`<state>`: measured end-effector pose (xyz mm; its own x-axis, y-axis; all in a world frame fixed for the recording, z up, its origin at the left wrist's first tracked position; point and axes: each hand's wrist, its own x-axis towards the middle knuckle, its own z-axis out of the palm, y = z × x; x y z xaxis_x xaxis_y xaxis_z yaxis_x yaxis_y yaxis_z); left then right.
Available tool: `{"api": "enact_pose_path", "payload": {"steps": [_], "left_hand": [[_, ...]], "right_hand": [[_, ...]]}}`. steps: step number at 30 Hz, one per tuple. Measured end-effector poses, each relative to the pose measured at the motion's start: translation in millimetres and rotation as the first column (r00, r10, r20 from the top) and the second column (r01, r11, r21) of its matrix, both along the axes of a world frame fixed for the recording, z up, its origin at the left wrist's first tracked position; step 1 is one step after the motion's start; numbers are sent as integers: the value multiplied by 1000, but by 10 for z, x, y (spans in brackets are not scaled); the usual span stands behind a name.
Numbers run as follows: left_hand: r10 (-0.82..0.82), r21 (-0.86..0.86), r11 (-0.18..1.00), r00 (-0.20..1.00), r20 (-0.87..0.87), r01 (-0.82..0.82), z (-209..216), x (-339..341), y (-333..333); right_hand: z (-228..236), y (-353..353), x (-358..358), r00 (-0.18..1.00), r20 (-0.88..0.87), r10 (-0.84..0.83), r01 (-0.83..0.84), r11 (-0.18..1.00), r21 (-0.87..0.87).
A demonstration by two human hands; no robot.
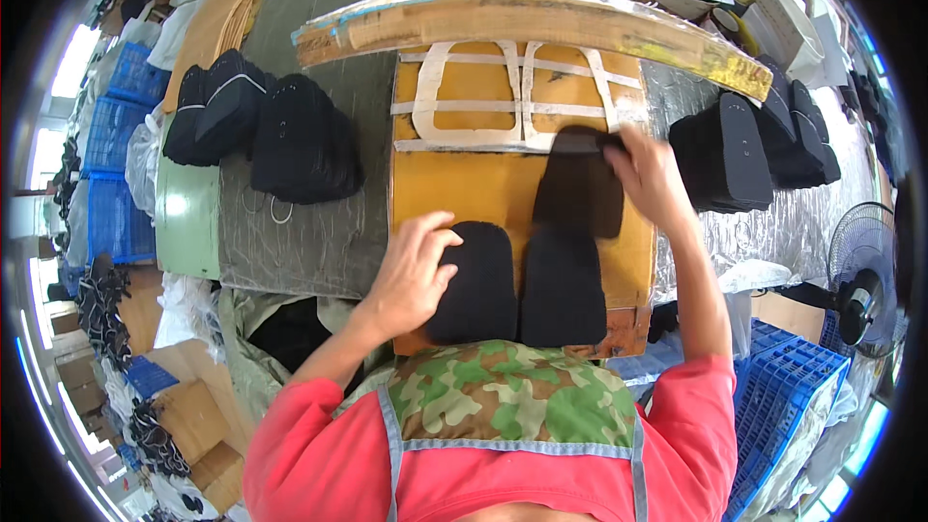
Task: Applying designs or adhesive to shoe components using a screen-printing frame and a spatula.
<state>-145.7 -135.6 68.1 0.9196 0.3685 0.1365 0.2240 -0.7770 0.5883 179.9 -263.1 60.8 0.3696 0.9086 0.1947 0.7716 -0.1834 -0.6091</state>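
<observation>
Two flat black panels with rounded corners lie side by side at the near end of a yellow-brown board: a left panel [483, 280] and a right panel [563, 290]. My left hand [414, 266] is at the outer edge of the left panel, fingers curved and apart, holding nothing. Beyond the right panel, my right hand [650, 169] pinches a third black panel [580, 179] by its upper right corner. That panel looks blurred, and its lower end overlaps the top of the right panel. White cut-out frame shapes [471, 140] are fixed on the board's far half.
A wooden beam [541, 24] spans the board's far end. Stacks of black panels stand on the left [300, 140] and right [725, 155], some tied in bundles. Blue crates [788, 396] and a fan [858, 290] are at the right. More blue crates [118, 213] line the left.
</observation>
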Motion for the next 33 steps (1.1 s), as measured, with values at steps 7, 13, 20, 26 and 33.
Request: {"api": "enact_pose_path", "payload": {"steps": [7,13,20,26,33], "left_hand": [[24,-28,999,998,-56,-26,-191,54,-185],[51,50,997,999,-11,-50,-193,59,-196],[-71,69,996,992,106,64,-338,-31,-136],[17,-298,954,989,149,28,-159,8,-39],[300,-595,799,917,262,-91,-122,595,569]], "right_hand": [[-681,1008,776,889,389,-243,153,956,249],[-835,1017,413,913,402,-70,7,988,156],[-773,1057,209,920,379,-99,87,995,48],[-795,1044,294,913,395,-98,104,995,8],[-929,1002,527,920,392,1,-7,1000,14]]}}
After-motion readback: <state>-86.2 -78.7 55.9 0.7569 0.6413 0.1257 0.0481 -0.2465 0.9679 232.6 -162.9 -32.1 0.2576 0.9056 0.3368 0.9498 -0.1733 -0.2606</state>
